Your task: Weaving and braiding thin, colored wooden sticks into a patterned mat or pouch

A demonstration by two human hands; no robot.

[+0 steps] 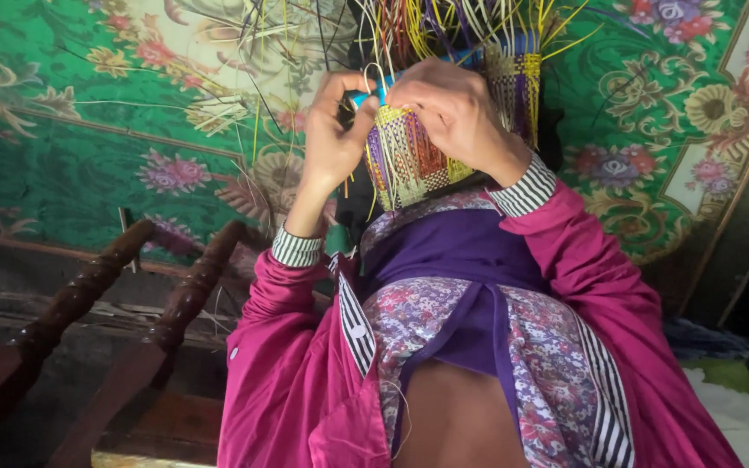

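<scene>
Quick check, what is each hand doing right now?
Left hand: closed, pinching a strand at the edge of the woven piece.
Right hand: closed, gripping the woven piece's top.

Two hands (392,121), one woven piece (413,160)

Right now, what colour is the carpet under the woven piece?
Green with a floral pattern, clearest in the head view.

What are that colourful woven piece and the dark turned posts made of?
The woven piece looks like thin plastic or dyed cane strips: glossy, flat, with stiff loose ends splaying out. The turned posts look like dark varnished wood, with lathe-turned rings and a dull sheen.
</scene>
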